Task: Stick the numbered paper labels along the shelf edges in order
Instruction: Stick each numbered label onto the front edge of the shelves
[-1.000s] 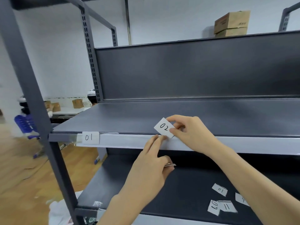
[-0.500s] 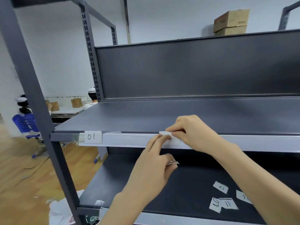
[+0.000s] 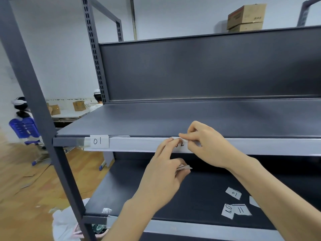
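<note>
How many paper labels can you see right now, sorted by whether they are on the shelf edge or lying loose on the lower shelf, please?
On the shelf edge: 2, label 01 and label 02, the second under both hands.
Loose on the lower shelf: 4 visible, one mostly hidden by the forearm.
Total: 6

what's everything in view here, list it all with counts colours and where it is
shelving unit: one, dark grey, fills the frame
01 label: one, white, left of the upper shelf's front edge
02 label: one, white, on that edge, under both hands
loose labels: at least four, white, lower shelf, right
cardboard boxes: two, brown, stacked atop the unit
blue chair: one, far left
people: two, white headgear, background left
left hand: fingers on 02, spare labels tucked in it
right hand: pressing 02
</note>
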